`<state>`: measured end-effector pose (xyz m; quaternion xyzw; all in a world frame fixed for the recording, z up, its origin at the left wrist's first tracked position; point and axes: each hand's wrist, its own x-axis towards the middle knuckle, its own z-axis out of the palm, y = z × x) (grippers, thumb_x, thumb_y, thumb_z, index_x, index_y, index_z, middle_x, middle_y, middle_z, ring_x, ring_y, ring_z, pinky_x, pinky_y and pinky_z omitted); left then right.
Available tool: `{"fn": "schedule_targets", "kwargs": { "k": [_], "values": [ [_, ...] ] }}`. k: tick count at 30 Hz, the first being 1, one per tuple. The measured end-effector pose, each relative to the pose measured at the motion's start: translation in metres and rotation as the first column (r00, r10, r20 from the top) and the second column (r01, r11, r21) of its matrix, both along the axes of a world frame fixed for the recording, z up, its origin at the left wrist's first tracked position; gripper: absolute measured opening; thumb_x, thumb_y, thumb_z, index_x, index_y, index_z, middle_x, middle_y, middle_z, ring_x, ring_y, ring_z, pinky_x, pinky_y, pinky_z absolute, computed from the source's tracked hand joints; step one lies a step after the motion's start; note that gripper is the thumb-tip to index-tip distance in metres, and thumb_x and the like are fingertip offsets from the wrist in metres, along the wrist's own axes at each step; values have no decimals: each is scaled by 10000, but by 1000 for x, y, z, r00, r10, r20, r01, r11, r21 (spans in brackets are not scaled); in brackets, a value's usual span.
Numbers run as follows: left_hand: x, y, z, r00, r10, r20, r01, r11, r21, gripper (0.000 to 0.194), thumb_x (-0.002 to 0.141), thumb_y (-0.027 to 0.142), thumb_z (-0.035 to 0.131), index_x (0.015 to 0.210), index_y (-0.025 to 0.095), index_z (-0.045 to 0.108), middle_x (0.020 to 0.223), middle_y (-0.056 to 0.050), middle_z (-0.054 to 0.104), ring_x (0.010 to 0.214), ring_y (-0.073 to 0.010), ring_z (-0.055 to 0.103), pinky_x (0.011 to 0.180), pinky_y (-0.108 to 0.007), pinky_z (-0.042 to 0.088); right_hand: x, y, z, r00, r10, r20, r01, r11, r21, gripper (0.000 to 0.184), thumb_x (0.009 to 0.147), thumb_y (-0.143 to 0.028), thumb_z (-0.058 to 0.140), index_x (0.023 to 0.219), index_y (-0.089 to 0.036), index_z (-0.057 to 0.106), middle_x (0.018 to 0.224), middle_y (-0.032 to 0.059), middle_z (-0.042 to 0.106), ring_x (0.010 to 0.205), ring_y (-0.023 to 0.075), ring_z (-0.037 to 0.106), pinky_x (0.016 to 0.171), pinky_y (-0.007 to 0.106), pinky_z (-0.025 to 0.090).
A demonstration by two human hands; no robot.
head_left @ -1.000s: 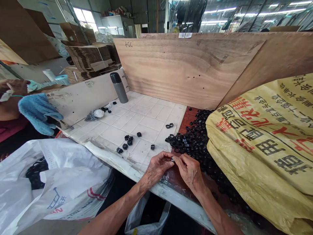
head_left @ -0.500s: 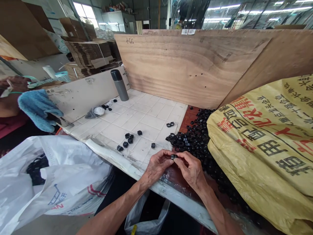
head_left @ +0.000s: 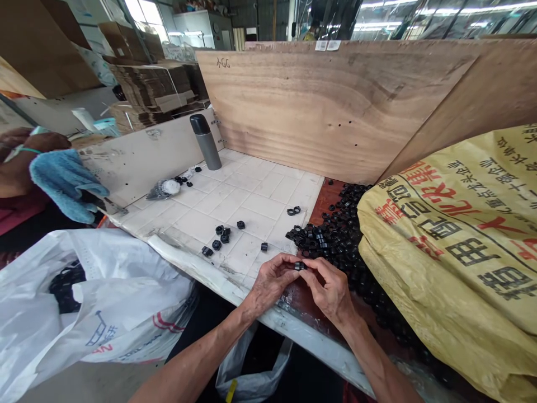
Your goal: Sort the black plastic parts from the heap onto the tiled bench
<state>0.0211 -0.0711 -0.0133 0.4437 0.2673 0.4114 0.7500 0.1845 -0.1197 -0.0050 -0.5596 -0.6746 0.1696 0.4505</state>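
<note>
Between my two hands, over the front edge of the bench, is a small black ring-shaped plastic part (head_left: 299,266). My left hand (head_left: 274,280) pinches it from the left with thumb and fingertips. From the right, my right hand (head_left: 329,284) grips the same part between thumb and forefinger. Just beyond my hands lies a large heap of similar black parts (head_left: 348,240), spilling along the red-brown surface. Several loose black parts (head_left: 225,235) rest on the white tiled top to the left, and a joined pair (head_left: 293,211) lies farther back.
A yellow woven sack (head_left: 453,252) covers the right side. White sacks (head_left: 138,302) stand at the left, one holding black parts. A grey flask (head_left: 207,145), a small plastic bag (head_left: 163,189) and a plywood board (head_left: 302,106) are at the back. A blue towel (head_left: 62,179) hangs near another person's arm.
Both hands keep their pinch on the small black part, with barely any movement of the fingers. The view has shifted slightly, and the other person's hands at the left have moved.
</note>
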Motion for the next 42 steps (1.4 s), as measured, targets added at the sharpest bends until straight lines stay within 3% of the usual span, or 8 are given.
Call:
{"fn": "schedule_targets", "kwargs": {
  "k": [5, 12, 16, 20, 23, 34, 38, 42],
  "values": [
    [2, -1, 4, 999, -14, -29, 15, 1000, 7, 315, 774, 340, 813, 1004, 157, 698, 931, -58, 746, 871, -186, 694, 856, -314, 528, 2, 0, -11, 991, -99, 95, 103, 994, -33, 361, 970, -408, 570, 661, -223, 545, 612, 5, 556, 565, 142, 513, 592, 272, 444],
    [1, 1, -1, 999, 4, 39, -3, 1000, -14, 301, 771, 293, 817, 1015, 169, 690, 989, -59, 739, 922, -191, 692, 897, -326, 521, -1, -3, 2, 999, 10, -36, -12, 998, -65, 226, 966, -348, 565, 1135, -214, 634, 894, 55, 673, 768, 183, 632, 719, 288, 523],
    [1, 2, -3, 1000, 6, 23, -5, 1000, -18, 287, 775, 277, 812, 1014, 171, 693, 953, -45, 735, 886, -162, 680, 853, -280, 512, 1, -1, -2, 994, -98, 40, 99, 995, -29, 340, 978, -372, 535, 698, -213, 642, 613, 11, 591, 558, 149, 541, 584, 267, 460],
    [1, 2, 0, 999, 16, 29, -15, 1000, -22, 282, 761, 283, 822, 992, 176, 700, 962, -39, 732, 886, -159, 674, 857, -279, 508, 1, -3, 0, 997, -75, -9, 74, 992, -101, 299, 975, -409, 526, 799, -210, 663, 637, -6, 593, 556, 137, 531, 576, 248, 448],
    [1, 2, 0, 1000, 20, 21, -19, 999, -30, 285, 756, 282, 825, 991, 179, 700, 928, -30, 729, 855, -154, 670, 831, -274, 507, -1, -5, 5, 997, -75, -3, 74, 990, -121, 367, 965, -415, 538, 663, -215, 596, 573, -19, 522, 530, 133, 487, 556, 252, 420],
    [1, 3, -5, 999, -7, 44, 8, 1000, -24, 264, 791, 264, 793, 1012, 172, 681, 953, -51, 737, 887, -179, 688, 897, -326, 513, 0, -3, 3, 997, -10, -76, 3, 995, -103, 168, 940, -338, 578, 1032, -219, 653, 874, 44, 664, 761, 188, 633, 714, 286, 511],
    [0, 0, -5, 998, 4, -64, 0, 998, 56, 239, 829, 283, 749, 1030, 180, 671, 953, -58, 737, 886, -201, 696, 860, -331, 530, -5, -1, -2, 987, -94, -133, 62, 971, -229, 178, 940, -382, 573, 952, -222, 650, 727, 13, 657, 604, 169, 618, 589, 264, 498],
    [-2, -3, -4, 964, 90, -248, -15, 957, 288, 218, 868, 271, 694, 1074, 199, 691, 1071, -67, 721, 1000, -221, 673, 926, -337, 507, -8, 0, -1, 952, -162, -261, 45, 914, -403, 367, 961, -479, 515, 701, -225, 569, 512, -42, 531, 429, 132, 513, 446, 232, 409]
  ]
}}
